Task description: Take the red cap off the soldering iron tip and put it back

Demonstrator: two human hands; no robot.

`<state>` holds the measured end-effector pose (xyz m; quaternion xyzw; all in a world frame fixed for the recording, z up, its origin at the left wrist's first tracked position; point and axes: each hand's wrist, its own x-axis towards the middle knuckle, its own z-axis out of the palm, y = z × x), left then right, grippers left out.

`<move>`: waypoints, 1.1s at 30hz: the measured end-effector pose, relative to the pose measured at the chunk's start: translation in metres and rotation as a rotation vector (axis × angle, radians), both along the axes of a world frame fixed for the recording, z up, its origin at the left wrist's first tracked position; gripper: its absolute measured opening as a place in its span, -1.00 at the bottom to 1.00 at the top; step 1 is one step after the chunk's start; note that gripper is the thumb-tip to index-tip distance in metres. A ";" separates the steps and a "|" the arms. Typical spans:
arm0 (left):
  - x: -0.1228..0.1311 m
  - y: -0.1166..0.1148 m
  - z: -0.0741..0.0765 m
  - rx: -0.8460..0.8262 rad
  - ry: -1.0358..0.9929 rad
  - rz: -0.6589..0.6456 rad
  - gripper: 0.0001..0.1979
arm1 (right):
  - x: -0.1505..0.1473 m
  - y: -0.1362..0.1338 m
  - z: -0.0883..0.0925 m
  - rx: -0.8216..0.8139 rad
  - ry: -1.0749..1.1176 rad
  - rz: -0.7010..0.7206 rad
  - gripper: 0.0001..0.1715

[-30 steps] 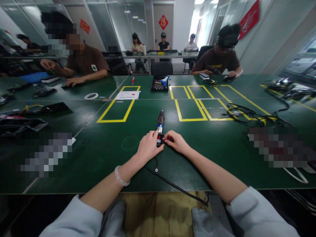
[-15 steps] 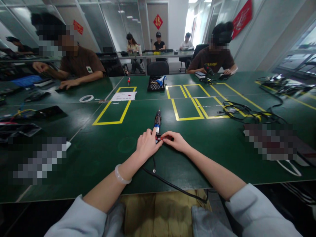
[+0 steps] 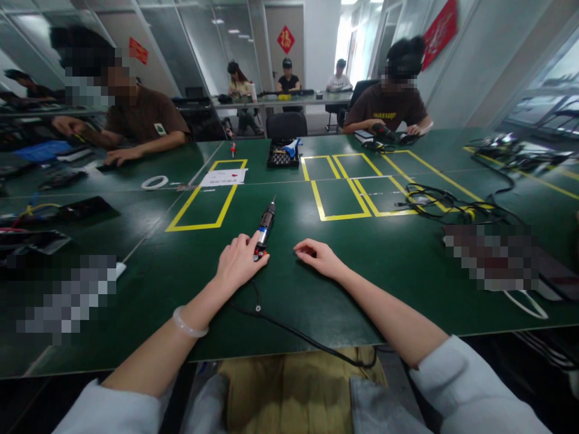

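Observation:
A slim corded electric screwdriver (image 3: 266, 222), black with a silver and blue band, lies on the green table. Its thin bit points away from me, slanting slightly right. My left hand (image 3: 237, 259) is closed over its rear end, where small red parts show beside the thumb. From under that hand, a black cord (image 3: 294, 329) runs towards me and over the table edge. A short lead with a ring terminal (image 3: 258, 308) hangs near the cord. My right hand (image 3: 322, 258) rests on the table to the right, its fingers curled together, with nothing visible in them.
Yellow tape outlines (image 3: 201, 228) mark the table. A black parts tray (image 3: 283, 158) with a blue and white item stands ahead. Tangled black cables (image 3: 434, 202) lie right; a tape roll (image 3: 154, 182) lies left. Two people (image 3: 386, 111) (image 3: 145, 117) work across the table.
My left hand has moved left with the screwdriver, whose bit has swung to slant right. My right hand has come away from the screwdriver's rear end and stays near its former place.

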<state>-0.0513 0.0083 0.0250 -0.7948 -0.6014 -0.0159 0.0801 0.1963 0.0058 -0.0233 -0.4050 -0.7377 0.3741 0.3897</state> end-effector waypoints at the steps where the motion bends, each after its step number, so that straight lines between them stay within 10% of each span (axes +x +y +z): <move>1: -0.011 0.003 0.000 0.000 0.014 0.028 -0.33 | 0.000 0.000 0.000 0.004 -0.007 0.001 -0.77; 17: -0.184 0.077 0.005 -0.079 0.005 0.395 -0.37 | -0.003 -0.002 0.000 -0.001 -0.063 0.024 -0.78; 33: -0.149 0.069 0.018 0.123 -0.177 0.416 -0.66 | -0.005 -0.003 0.003 -0.027 -0.064 0.031 -0.80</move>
